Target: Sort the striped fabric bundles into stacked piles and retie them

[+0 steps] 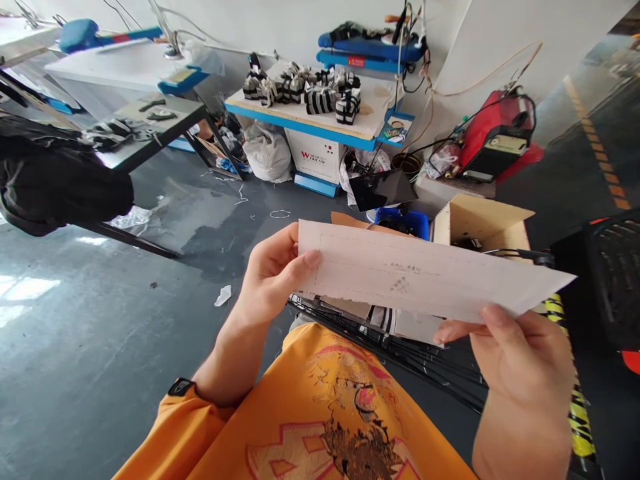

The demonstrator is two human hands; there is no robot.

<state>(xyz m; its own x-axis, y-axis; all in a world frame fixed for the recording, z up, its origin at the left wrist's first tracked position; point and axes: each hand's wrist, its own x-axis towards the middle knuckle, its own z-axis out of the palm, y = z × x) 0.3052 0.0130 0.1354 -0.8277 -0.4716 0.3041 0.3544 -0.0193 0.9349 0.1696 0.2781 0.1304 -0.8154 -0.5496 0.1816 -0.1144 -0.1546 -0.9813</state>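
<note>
A long white paper strip (pixel 360 267) with dashed lines, small writing and a crossed sketch is stretched between my two hands. My left hand (pixel 275 270) pinches its left end, thumb on the front face and fingers behind. Toward the right end, my right hand (pixel 520 347) grips the lower edge, with the thumb in front and one finger pointing left beneath. The paper's far right corner sticks out past that hand. Below the strip, a striped cloth piece (pixel 384 319) and some pale sheets show in part; the paper hides the rest of them.
Bundles of striped cloth (pixel 320 100) lie on a blue-edged table (pixel 300 120) ahead. A red machine (pixel 500 133) stands at right, near an open cardboard box (pixel 485 223) and a blue bin (pixel 417 223). Black cloth (pixel 60 180) hangs over a rack at left. Scraps (pixel 223 295) litter the floor.
</note>
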